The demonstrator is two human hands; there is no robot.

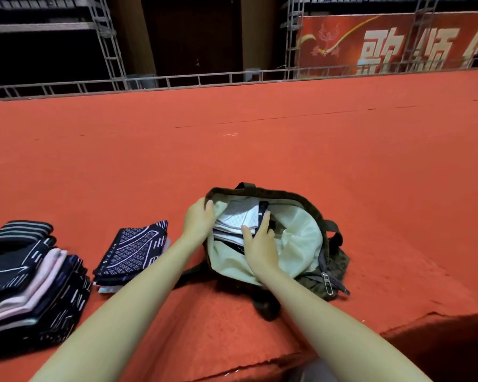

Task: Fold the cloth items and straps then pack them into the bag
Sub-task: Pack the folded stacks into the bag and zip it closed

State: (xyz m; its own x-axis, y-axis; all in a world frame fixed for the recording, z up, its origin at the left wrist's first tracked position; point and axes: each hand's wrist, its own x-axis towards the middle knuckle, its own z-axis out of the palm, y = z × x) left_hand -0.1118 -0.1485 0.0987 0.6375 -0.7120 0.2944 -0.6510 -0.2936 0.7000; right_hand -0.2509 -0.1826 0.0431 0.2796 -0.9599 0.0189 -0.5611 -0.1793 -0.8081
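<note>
A dark olive bag (333, 260) with a pale green lining lies open on the red carpet. My left hand (198, 220) grips its left rim and holds the mouth open. My right hand (260, 244) reaches inside, fingers resting on folded white and dark cloths (236, 219) stacked in the bag. A small folded stack of navy patterned cloths (133, 249) lies just left of the bag. A larger pile of folded navy, pink and striped cloths (28, 282) sits at the far left.
The red carpeted platform (260, 150) stretches ahead to a metal railing (204, 79). Its front edge drops off at the lower right (439, 326). A red banner (398, 42) hangs behind the railing.
</note>
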